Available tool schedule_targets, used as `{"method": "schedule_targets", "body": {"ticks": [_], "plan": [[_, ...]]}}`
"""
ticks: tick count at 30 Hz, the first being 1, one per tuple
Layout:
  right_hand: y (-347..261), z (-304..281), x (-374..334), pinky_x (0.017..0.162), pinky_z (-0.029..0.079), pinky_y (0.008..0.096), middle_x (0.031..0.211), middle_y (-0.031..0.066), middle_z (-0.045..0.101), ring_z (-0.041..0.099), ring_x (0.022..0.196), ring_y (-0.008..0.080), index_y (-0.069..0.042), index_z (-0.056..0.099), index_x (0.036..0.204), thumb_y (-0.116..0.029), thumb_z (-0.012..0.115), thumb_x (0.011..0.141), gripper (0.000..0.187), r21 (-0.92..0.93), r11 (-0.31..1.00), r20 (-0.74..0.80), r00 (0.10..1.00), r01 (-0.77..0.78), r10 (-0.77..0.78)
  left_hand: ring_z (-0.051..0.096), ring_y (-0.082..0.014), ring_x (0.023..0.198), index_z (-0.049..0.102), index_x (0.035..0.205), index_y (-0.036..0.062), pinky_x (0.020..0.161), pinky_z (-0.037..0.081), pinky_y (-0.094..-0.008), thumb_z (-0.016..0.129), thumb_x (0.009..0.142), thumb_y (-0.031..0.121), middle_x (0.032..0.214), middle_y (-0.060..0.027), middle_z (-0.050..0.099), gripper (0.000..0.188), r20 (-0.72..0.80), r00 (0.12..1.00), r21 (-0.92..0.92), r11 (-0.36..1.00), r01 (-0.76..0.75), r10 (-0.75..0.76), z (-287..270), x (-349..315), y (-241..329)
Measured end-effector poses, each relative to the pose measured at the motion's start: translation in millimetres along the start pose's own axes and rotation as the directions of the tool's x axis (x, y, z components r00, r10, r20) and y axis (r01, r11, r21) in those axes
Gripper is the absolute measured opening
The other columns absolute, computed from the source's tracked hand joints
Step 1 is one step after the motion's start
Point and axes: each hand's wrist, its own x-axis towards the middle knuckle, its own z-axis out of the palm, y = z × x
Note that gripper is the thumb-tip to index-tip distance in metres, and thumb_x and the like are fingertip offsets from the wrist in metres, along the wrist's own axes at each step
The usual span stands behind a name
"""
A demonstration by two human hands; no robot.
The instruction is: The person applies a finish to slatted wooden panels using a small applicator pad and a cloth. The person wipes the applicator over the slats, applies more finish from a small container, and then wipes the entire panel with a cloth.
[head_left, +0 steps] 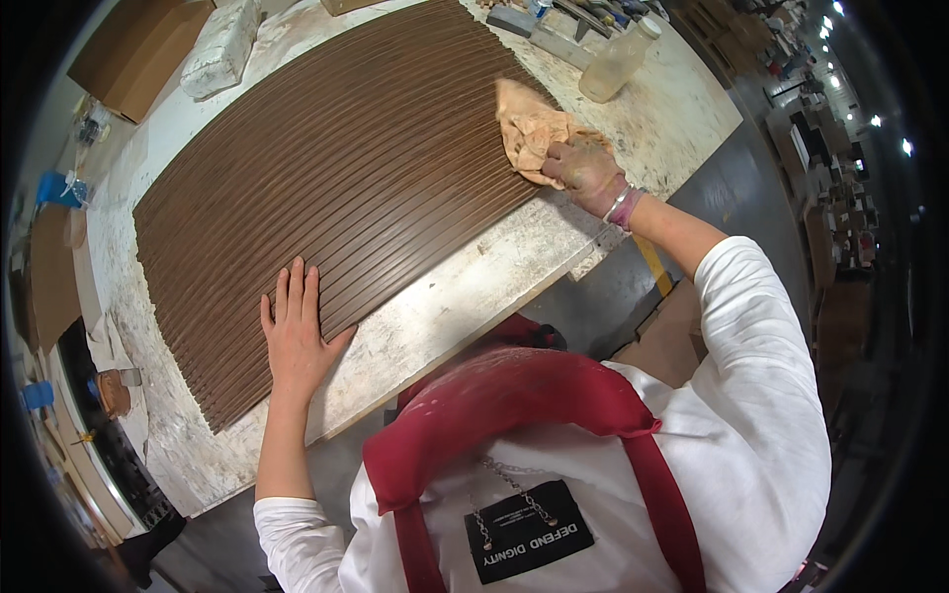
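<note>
A large brown panel (pixel 326 178) with long parallel grooves lies flat on a stained white worktable (pixel 474 259). My left hand (pixel 297 326) rests flat on the panel's near edge, fingers spread and nothing in it. At the panel's right end, my right hand (pixel 585 172), in a thin stained glove, grips a crumpled tan cloth (pixel 532 130). The cloth lies against the grooved surface at that end. My right fingertips are partly hidden in its folds.
A cloudy plastic bottle (pixel 618 64) stands beyond the cloth, near several hand tools (pixel 578 15). At the back left are an open cardboard box (pixel 138 54) and a white wrapped block (pixel 219 47). A round brown container (pixel 111 392) sits by the table's left edge.
</note>
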Motion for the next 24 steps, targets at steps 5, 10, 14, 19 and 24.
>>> {"method": "schedule_targets", "body": {"ticks": [5,10,14,19,24], "plan": [[-57.6,13.5,25.8,0.075,0.051,0.0389,0.094,0.0011,0.063,0.061,0.088,0.0242,-0.017,0.069,0.090,-0.016,0.069,0.075,0.015,-0.051,0.960,-0.053,0.959,0.277,-0.279,0.022,-0.0296,0.148,0.030,0.152,0.0085,0.117,0.017,-0.0534,0.081,0.069,0.036,0.161,-0.0090,0.022,0.102,0.021,0.999,0.004,1.000,0.028,-0.028,-1.5,-2.5,1.9],[32.7,13.2,-9.8,0.071,0.053,0.0341,0.091,0.0035,0.066,0.063,0.088,0.0220,-0.017,0.068,0.083,-0.016,0.069,0.077,0.007,-0.145,0.985,-0.010,0.995,0.098,-0.101,0.023,-0.0300,0.148,0.030,0.152,0.0089,0.117,0.018,-0.0536,0.081,0.069,0.035,0.161,-0.0095,0.023,0.101,0.015,1.000,0.006,1.000,0.014,-0.014,-1.7,-0.5,0.7],[-43.7,17.0,6.8,0.081,0.054,0.0358,0.093,0.0014,0.063,0.061,0.094,0.0226,-0.017,0.066,0.086,-0.011,0.070,0.069,0.019,-0.133,0.966,-0.042,0.972,0.222,-0.230,0.023,-0.0306,0.147,0.031,0.152,0.0081,0.117,0.018,-0.0534,0.081,0.069,0.036,0.161,-0.0099,0.023,0.101,0.004,1.000,0.015,1.000,0.023,-0.023,-0.5,0.9,1.0],[52.1,16.5,-32.8,0.074,0.048,0.0407,0.086,0.0062,0.058,0.059,0.084,0.0281,-0.013,0.064,0.082,-0.012,0.067,0.072,0.011,-0.164,0.981,-0.111,0.986,0.107,-0.126,0.024,-0.0310,0.147,0.032,0.151,0.0072,0.117,0.018,-0.0533,0.081,0.068,0.035,0.161,-0.0103,0.024,0.100,0.000,1.000,-0.006,1.000,-0.003,0.003,-1.5,0.7,-0.9],[64.0,-13.7,-22.4,0.075,0.049,0.0402,0.088,0.0091,0.062,0.062,0.086,0.0276,-0.007,0.067,0.099,-0.003,0.064,0.082,0.017,0.228,0.936,-0.206,0.926,-0.269,0.316,0.025,-0.0312,0.147,0.033,0.151,0.0069,0.117,0.018,-0.0538,0.082,0.067,0.035,0.161,-0.0108,0.024,0.101,0.019,1.000,-0.009,1.000,0.013,-0.013,-4.6,1.7,1.9]]}}
